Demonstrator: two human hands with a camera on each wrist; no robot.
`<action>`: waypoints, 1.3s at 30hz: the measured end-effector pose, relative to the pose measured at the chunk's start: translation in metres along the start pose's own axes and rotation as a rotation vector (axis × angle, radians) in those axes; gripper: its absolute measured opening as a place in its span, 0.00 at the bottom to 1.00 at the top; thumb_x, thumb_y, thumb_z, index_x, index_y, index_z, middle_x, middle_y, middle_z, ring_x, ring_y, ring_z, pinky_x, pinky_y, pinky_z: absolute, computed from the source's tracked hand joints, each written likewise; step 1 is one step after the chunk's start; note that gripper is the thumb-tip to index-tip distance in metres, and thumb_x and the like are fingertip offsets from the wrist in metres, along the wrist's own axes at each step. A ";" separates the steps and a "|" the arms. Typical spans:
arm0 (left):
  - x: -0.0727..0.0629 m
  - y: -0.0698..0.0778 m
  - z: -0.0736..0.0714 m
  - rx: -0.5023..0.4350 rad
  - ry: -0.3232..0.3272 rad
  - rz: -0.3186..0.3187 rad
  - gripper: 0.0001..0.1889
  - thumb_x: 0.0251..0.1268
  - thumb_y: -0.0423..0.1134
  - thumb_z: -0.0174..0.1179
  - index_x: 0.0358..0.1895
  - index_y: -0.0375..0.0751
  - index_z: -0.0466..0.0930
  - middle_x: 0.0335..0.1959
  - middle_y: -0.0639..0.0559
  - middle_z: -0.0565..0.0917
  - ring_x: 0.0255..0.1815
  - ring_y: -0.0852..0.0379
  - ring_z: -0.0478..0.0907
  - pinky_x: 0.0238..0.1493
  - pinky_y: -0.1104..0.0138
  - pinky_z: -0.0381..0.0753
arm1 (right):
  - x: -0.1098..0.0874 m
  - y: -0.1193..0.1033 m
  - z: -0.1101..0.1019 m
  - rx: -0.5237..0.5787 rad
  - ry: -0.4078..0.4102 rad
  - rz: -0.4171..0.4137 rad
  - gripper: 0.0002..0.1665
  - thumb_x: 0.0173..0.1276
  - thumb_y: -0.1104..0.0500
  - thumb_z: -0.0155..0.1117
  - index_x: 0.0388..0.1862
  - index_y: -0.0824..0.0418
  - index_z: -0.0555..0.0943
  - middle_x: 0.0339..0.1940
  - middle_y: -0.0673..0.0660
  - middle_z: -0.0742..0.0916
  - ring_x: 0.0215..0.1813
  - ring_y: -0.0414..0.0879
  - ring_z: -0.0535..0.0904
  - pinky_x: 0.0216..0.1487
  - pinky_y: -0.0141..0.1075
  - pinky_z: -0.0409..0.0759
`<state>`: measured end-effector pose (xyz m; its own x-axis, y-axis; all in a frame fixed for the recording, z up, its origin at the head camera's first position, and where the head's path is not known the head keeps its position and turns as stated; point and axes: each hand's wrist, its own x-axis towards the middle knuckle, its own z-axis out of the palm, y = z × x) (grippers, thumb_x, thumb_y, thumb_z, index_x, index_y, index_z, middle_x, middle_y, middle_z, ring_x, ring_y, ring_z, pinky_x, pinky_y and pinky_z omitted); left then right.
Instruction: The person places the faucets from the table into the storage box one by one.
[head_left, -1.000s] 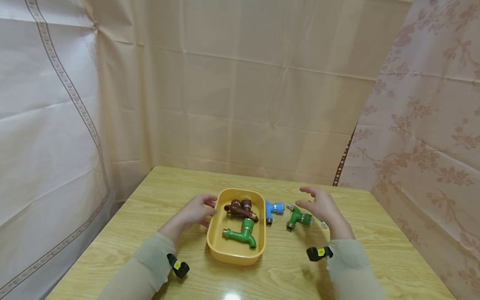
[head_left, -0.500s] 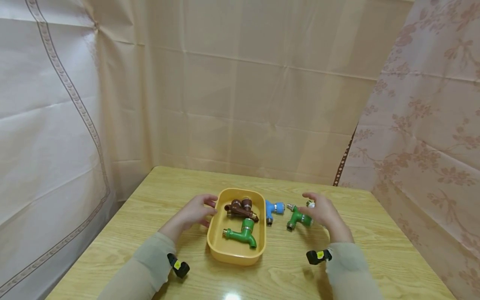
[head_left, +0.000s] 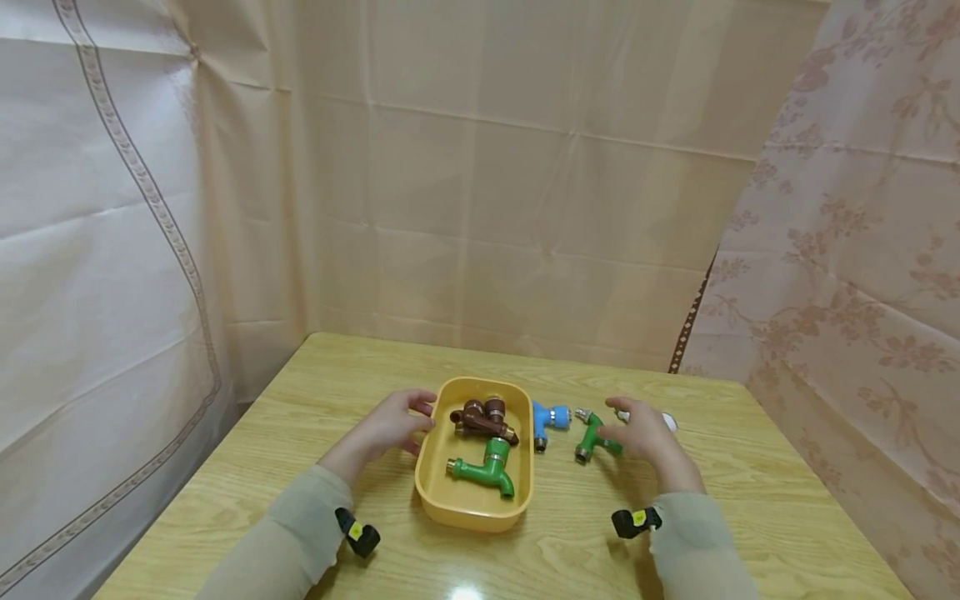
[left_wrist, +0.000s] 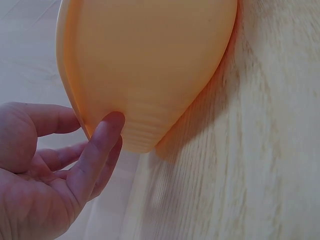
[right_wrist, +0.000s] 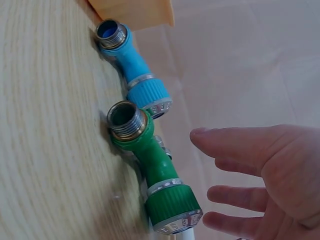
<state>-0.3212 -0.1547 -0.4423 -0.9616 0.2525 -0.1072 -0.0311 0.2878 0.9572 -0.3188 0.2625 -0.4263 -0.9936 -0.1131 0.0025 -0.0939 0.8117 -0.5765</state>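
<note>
Hiding pt of green tap [head_left: 592, 434], head cam: R hand [head_left: 651, 437]; white item [head_left: 670, 422] pt-blocked.

Bare left hand [head_left: 392, 425] touches the rounded yellow plastic tub [head_left: 474, 519]; bare right hand [head_left: 651, 435], fingers out, floats right of it.

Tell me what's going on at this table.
A person sits the left hand against the left side of a yellow tub holding brown taps and a green tap. The right hand hovers by a second green tap on the table, not gripping it. A blue tap lies beside the tub; something white shows behind the right hand.
</note>
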 end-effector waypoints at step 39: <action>-0.001 0.001 -0.001 0.003 -0.008 -0.002 0.28 0.69 0.28 0.60 0.71 0.31 0.68 0.57 0.34 0.76 0.43 0.47 0.84 0.31 0.56 0.89 | 0.008 0.019 0.021 -0.053 0.040 -0.046 0.36 0.66 0.57 0.74 0.69 0.70 0.74 0.63 0.75 0.79 0.62 0.71 0.75 0.61 0.63 0.75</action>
<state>-0.3205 -0.1554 -0.4408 -0.9594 0.2593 -0.1110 -0.0320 0.2908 0.9562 -0.3273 0.2650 -0.4541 -0.9898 -0.1289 0.0614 -0.1417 0.8352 -0.5314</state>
